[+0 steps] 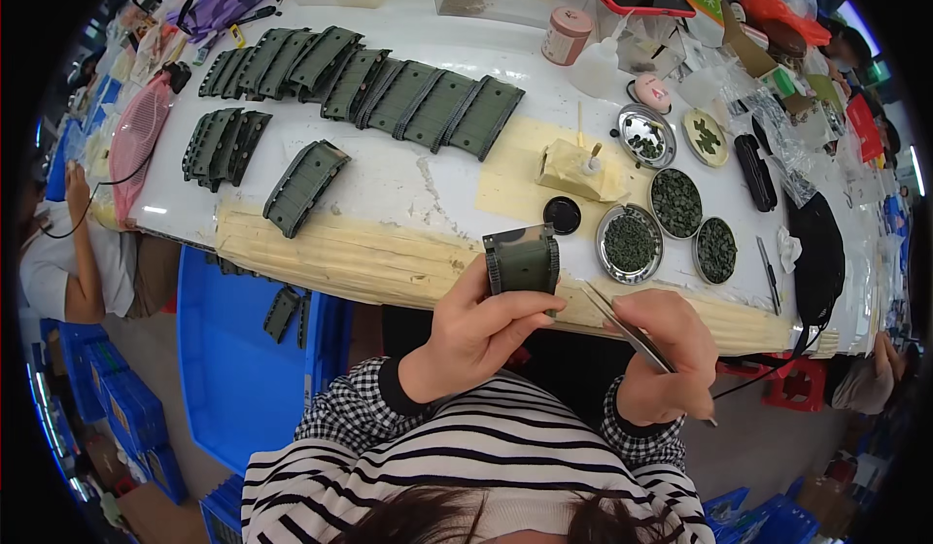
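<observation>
Two hands work in the head view: the left hand has its grip clamped on a dark green ribbed part, held upright above the near edge of the bench, while the right hand has its grip pinched shut on metal tweezers whose tips point toward that part. For clean placement, judging from this pose, keep the part steady and bring the tweezer tips in slowly, taking small pieces from the round tins nearby. Whether the tips carry anything cannot be told, and the part's far face is hidden.

Black-and-white striped top, checked gingham sleeves with dark cuffs, bare hands, dark hair.
</observation>
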`<state>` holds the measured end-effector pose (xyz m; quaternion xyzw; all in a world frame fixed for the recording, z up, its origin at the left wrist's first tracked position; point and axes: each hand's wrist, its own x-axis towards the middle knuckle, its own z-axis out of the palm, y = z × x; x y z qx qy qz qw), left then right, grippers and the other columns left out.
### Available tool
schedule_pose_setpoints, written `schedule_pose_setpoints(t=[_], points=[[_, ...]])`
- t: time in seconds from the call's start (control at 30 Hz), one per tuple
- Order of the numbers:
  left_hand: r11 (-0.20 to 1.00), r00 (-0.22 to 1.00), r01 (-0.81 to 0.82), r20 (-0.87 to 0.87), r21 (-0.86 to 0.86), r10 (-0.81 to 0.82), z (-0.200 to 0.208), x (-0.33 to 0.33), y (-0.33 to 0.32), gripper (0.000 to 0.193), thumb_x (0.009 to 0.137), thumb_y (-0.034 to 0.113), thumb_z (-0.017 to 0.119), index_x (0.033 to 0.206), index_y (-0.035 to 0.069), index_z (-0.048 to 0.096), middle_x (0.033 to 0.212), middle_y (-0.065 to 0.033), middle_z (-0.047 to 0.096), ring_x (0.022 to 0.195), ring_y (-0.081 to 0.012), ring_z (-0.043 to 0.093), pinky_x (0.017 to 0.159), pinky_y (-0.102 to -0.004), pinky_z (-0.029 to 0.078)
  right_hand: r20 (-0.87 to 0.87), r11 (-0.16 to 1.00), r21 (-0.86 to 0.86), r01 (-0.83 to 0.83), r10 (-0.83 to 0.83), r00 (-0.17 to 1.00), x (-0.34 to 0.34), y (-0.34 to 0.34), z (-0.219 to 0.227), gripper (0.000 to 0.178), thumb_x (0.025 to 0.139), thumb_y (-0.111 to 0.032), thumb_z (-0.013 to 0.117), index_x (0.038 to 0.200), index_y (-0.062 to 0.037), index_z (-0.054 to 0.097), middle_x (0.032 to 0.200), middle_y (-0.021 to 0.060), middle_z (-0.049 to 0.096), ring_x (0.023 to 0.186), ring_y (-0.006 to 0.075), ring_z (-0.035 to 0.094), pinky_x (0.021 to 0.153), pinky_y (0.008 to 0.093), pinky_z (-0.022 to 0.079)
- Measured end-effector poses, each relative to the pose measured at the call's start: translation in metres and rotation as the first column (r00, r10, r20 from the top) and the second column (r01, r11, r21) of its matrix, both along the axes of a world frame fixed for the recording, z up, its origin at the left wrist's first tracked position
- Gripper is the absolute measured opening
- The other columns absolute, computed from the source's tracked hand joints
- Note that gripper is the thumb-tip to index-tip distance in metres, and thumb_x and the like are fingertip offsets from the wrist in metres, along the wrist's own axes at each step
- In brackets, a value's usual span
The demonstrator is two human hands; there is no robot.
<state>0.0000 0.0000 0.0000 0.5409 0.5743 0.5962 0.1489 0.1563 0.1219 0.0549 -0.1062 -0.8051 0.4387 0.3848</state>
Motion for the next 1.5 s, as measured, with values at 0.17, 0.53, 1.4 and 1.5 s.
schedule_pose_setpoints(t=[0.17, 0.53, 1.4, 1.5], points=[[0.993, 0.988, -0.073, -0.126, 0.091, 0.084, 0.005, 0.005, 0.005, 0.024, 0.080, 0.007, 0.074, 0.103, 0.006, 0.071, 0.110, -0.0183, 0.057, 0.096, -0.0303, 0.062, 0.080, -0.0348, 0.052, 0.012, 0.977, 0.186, 0.108, -0.112, 0.994, -0.020, -0.017, 0.001, 0.043, 0.075, -0.004, 0.080, 0.115, -0.0032, 0.065, 0.098, 0.0129, 0.066, 0.081, 0.0217, 0.066, 0.071, 0.0293, 0.054], [0.990, 0.977, -0.108, -0.176, 0.085, 0.122, 0.004, 0.007, 0.004, 0.027, 0.078, 0.007, 0.075, 0.104, 0.006, 0.071, 0.111, -0.0198, 0.057, 0.098, -0.0319, 0.062, 0.082, -0.0359, 0.053, 0.007, 0.975, 0.216, 0.056, -0.059, 0.998, -0.022, -0.022, 0.000, 0.040, 0.079, 0.002, 0.074, 0.118, -0.0017, 0.063, 0.108, 0.0133, 0.060, 0.105, 0.0297, 0.065, 0.089, 0.0335, 0.056], [0.986, 0.949, -0.115, -0.279, 0.124, 0.146, -0.007, 0.002, 0.003, 0.031, 0.075, 0.010, 0.077, 0.105, 0.009, 0.072, 0.104, -0.0183, 0.060, 0.084, -0.0281, 0.066, 0.070, -0.0333, 0.055, 0.099, 0.971, 0.234, 0.057, -0.082, 0.992, -0.023, -0.018, 0.008, 0.034, 0.079, 0.000, 0.074, 0.112, -0.0009, 0.067, 0.105, 0.0147, 0.064, 0.095, 0.0257, 0.068, 0.081, 0.0305, 0.057], [0.986, 0.950, -0.103, -0.281, 0.131, 0.136, -0.008, 0.002, 0.002, 0.030, 0.075, 0.010, 0.077, 0.104, 0.008, 0.072, 0.104, -0.0183, 0.060, 0.085, -0.0281, 0.066, 0.070, -0.0334, 0.055, 0.097, 0.972, 0.230, 0.046, -0.070, 0.993, -0.023, -0.017, 0.009, 0.034, 0.079, 0.000, 0.074, 0.112, -0.0009, 0.067, 0.105, 0.0152, 0.065, 0.093, 0.0250, 0.068, 0.080, 0.0301, 0.057]])
